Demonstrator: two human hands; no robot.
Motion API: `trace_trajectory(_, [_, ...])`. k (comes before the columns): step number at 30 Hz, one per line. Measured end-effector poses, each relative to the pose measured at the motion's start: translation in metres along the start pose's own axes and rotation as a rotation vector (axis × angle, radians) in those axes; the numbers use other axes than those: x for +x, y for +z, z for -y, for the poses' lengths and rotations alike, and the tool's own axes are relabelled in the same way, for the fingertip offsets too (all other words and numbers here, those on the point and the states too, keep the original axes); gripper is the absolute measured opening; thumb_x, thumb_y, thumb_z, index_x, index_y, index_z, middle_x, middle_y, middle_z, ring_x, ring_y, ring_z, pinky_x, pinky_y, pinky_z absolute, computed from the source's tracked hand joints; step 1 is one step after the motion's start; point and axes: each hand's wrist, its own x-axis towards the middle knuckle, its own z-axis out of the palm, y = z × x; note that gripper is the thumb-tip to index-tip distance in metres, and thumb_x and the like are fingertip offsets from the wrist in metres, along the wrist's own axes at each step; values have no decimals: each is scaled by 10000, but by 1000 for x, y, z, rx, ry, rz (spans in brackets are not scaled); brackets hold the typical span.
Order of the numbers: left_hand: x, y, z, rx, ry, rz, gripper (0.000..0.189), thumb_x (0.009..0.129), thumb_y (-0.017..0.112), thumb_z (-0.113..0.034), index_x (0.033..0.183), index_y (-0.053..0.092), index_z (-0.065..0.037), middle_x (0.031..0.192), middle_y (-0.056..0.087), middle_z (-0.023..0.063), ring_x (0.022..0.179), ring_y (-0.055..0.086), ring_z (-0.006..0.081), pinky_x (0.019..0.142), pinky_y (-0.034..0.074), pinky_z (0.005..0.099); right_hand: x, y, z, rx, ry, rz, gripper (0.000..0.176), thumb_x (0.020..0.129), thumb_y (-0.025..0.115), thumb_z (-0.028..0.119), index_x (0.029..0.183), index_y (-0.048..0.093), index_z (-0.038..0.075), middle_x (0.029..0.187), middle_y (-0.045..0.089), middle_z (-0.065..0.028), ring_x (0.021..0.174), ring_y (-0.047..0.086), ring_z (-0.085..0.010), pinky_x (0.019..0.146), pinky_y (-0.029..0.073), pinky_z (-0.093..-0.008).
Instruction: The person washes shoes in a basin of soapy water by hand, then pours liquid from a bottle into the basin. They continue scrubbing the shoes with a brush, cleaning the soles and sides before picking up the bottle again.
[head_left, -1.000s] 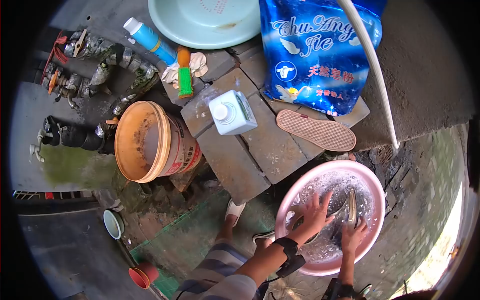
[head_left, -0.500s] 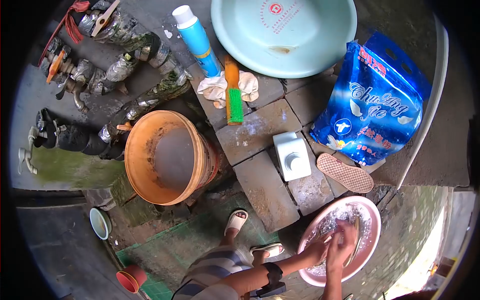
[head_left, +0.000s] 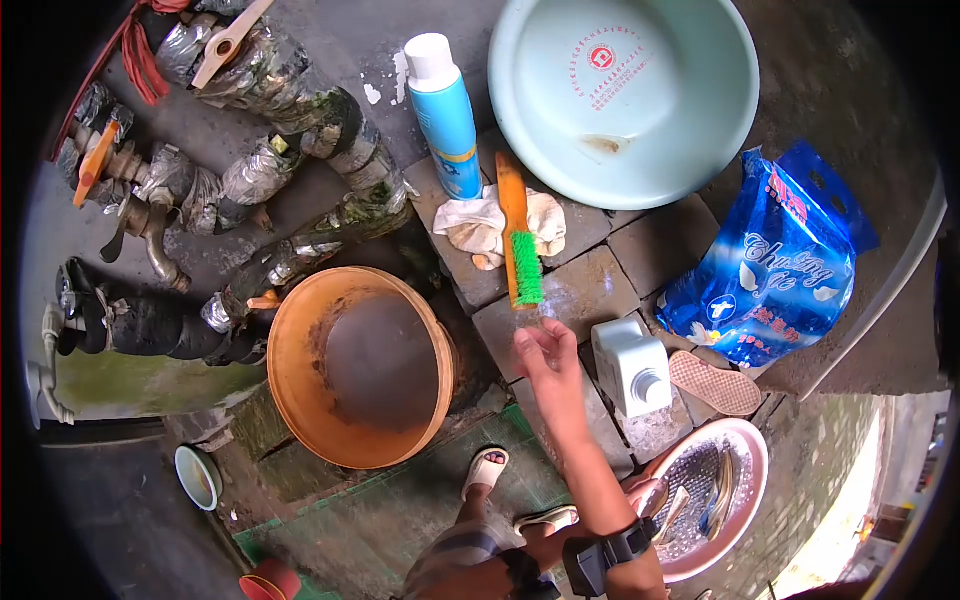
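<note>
My right hand (head_left: 548, 352) reaches over the paving bricks, fingers loosely bent and apart, with nothing in it. Its fingertips are just below the green bristles of a wooden-handled scrub brush (head_left: 514, 215). That brush lies across a crumpled white cloth (head_left: 468, 226). Mostly hidden behind my right forearm, my left hand (head_left: 643, 493) is at the left rim of a pink basin (head_left: 757, 460). Its fingers look closed around something brownish that I cannot make out. Long, shoe-like items (head_left: 718, 500) lie in the basin's sudsy water. A white square bottle (head_left: 630, 365) and a checked insole (head_left: 715, 383) are right of my right hand.
A blue detergent bag (head_left: 770, 265) stands at the right, below a large pale-green basin (head_left: 530, 120). The blue bottle (head_left: 445, 125) with a white cap is upright. An orange bucket (head_left: 285, 370) holds murky water. Wrapped pipes (head_left: 340, 130) run along the left.
My right hand has left the pink basin and moved up and left to the brush. My left hand has stayed at the basin. The view has shifted, so the surroundings appear moved.
</note>
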Motion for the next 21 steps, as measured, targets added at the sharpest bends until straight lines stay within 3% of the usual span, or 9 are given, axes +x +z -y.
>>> trace_trajectory(1, [-3, -4, 1, -4, -6, -3, 471, 819, 546, -151, 1273, 424, -126, 1334, 393, 114, 1083, 522, 268, 841, 448, 353, 7, 2, 2, 0, 0, 0, 504, 854, 615, 260, 1223, 368, 22, 1108, 514, -114, 940, 556, -183, 763, 473, -298])
trace_trajectory(3, [-8, -9, 3, -14, -15, -3, 471, 818, 547, -150, 1272, 425, -127, 1333, 393, 114, 1082, 521, 269, 840, 448, 353, 21, 7, 7, 321, 234, 0, 564, 823, 643, 332, 1209, 373, 22, 1115, 507, -111, 970, 546, -189, 800, 463, -315])
trace_trajectory(7, [-15, -15, 5, -28, -28, 3, 470, 816, 548, -149, 1269, 426, -129, 1331, 392, 114, 1082, 519, 272, 840, 448, 354, 39, 18, 9, 565, 321, -10, 496, 800, 665, 345, 1125, 419, 61, 1022, 508, -71, 965, 549, -195, 828, 439, -338])
trace_trajectory(11, [-19, -22, 8, -30, -46, -1, 469, 814, 550, -148, 1266, 428, -131, 1330, 392, 114, 1082, 517, 274, 839, 448, 355, 50, 20, 2, 571, 328, -53, 438, 802, 667, 327, 1091, 441, 89, 987, 503, -52, 945, 555, -193, 832, 430, -336])
trace_trajectory(14, [-21, -24, 9, -28, -53, -2, 468, 813, 551, -147, 1264, 429, -133, 1328, 392, 114, 1081, 516, 275, 839, 449, 355, 53, 14, -5, 591, 333, -41, 475, 822, 656, 284, 1184, 425, 83, 1059, 532, -53, 904, 570, -153, 755, 457, -276])
trace_trajectory(21, [-23, -33, 9, -27, -60, -38, 467, 809, 554, -144, 1260, 432, -137, 1325, 391, 115, 1081, 513, 279, 838, 449, 356, 22, -6, 1, 623, 311, 21, 621, 855, 602, 216, 1301, 230, -2, 1068, 491, -142, 951, 560, -245, 788, 504, -355])
